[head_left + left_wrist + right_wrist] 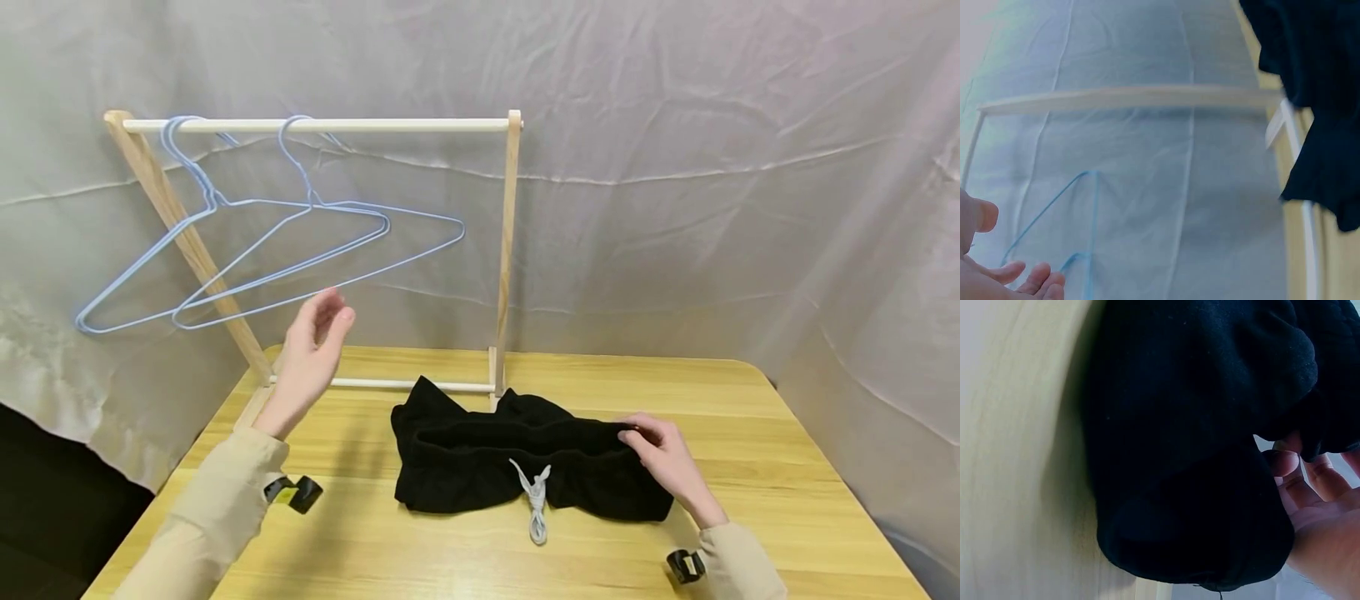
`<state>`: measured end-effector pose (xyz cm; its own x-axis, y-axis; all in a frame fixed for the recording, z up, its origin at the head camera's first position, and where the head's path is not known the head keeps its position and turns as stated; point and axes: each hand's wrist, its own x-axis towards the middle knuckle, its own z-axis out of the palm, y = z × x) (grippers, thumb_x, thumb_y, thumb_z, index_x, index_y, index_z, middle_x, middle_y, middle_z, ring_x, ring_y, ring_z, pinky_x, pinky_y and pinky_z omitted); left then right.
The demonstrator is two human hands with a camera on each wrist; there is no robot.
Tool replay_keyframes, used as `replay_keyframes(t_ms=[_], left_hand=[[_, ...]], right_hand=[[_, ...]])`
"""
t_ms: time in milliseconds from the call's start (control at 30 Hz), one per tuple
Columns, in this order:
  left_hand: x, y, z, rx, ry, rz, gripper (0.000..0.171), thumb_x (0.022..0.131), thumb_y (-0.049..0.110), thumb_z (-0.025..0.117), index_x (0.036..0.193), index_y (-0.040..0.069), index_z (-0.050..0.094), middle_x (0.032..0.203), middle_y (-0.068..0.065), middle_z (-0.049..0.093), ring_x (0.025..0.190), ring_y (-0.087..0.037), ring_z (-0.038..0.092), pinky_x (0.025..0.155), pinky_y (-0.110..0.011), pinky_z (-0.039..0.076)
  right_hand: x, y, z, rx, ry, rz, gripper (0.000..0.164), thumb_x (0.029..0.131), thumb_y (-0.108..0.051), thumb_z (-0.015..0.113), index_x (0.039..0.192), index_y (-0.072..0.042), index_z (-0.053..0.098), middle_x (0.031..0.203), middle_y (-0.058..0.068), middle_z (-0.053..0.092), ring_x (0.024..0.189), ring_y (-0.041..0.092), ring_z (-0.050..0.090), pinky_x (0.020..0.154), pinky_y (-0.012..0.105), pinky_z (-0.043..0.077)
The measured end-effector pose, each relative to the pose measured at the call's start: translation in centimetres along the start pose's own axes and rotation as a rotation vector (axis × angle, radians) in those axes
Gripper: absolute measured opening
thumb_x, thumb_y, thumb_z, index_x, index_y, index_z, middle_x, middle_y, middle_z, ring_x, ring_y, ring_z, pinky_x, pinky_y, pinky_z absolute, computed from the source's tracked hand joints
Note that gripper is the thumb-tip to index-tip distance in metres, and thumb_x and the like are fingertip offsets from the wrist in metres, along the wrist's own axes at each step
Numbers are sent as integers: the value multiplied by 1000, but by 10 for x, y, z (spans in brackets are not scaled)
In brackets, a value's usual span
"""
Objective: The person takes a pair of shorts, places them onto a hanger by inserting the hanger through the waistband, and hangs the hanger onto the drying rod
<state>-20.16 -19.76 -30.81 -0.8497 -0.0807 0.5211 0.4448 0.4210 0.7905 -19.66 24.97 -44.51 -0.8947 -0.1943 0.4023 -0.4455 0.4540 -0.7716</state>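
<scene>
One L hand [306, 358] nr blue hangers [311, 202], fingers loosely curved, apart, R hand [663, 454], fingers pinching blk garment [480, 475] edge

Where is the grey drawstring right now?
In the head view, the grey drawstring is at front-centre of the black garment, left of the right hand.

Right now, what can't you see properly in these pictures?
Head view: deep inside the black garment, hidden by its front waistband.
Right wrist view: some fingertips of the right hand, hidden by the garment.
Left wrist view: part of the left hand, cut off at the lower left corner.
</scene>
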Motion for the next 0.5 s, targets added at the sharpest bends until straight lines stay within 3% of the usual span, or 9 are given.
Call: replay_keyframes(t_ms=[267, 500], left_hand=[[19, 23, -26, 126, 99, 48, 52, 100, 20, 51, 141, -8, 37, 142, -24, 42, 132, -34, 36, 111, -48, 27], [38, 31, -41, 225, 165, 69, 55, 100, 27, 50, 144, -4, 36, 146, -21, 38, 135, -31, 31, 112, -48, 23]], right_hand=[[0, -1, 0, 21, -12, 1, 16, 91, 2, 60, 103, 6, 68, 95, 20, 65, 55, 4, 47, 45, 20, 44], [-1, 0, 0, 35, -28, 9, 16, 92, 1, 58, 104, 6, 68, 92, 20, 65, 52, 4, 45, 45, 22, 43]])
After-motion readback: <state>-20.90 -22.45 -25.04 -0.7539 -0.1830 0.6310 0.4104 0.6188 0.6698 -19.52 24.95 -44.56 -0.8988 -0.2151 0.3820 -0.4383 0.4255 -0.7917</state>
